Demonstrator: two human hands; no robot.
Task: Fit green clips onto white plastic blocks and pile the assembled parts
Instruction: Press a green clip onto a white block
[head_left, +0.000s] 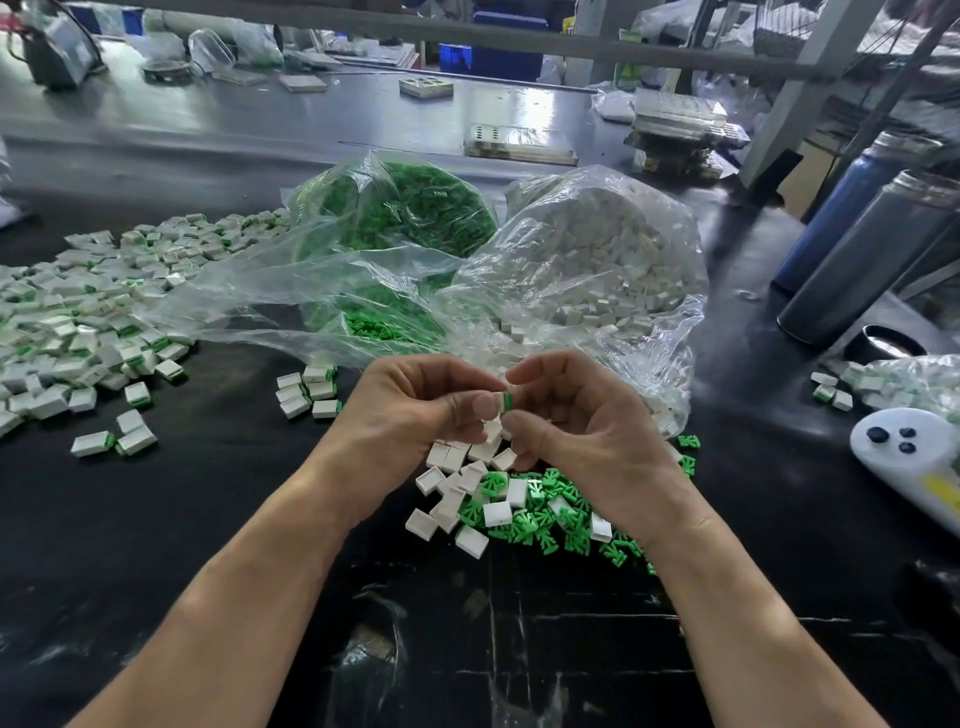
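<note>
Both hands meet at centre, just above the loose mix of parts on the black table (208, 519). Left hand (415, 410) and right hand (566, 415) pinch one small piece betw. them: a green clip (507, 402) showing at the fingertips, w/ a bit of white beside it, prob. the block it's going into. Fingers on both hands are curled in tight around it; can't tell how far the clip is seated, too small and mostly covered.

Step in hand, as I read it: pressing clip into block, i.e. mid-assembly, not yet at piling.

Supplies sit right below the hands: loose white blocks (452, 499) touching and overlapping loose green clips (540, 519). Behind, a clear bag of green clips (410, 208) and, just beside it on the right, a clear bag of white blocks (597, 254), both open toward the person. Finished parts lie in a wide pile (88, 317) far left, w/ a small cluster (306, 392) nearer the left hand.

Next move prob. calls for a firm squeeze till the clip sits flush, then a toss left onto the pile, then one block + one clip from the heap below. Risk: clip goes in skewed if pressed off-axis.

Right edge: dark cylindrical bottles (857, 270) and a white device w/ dark buttons (904, 457), well apart from the work.
</note>
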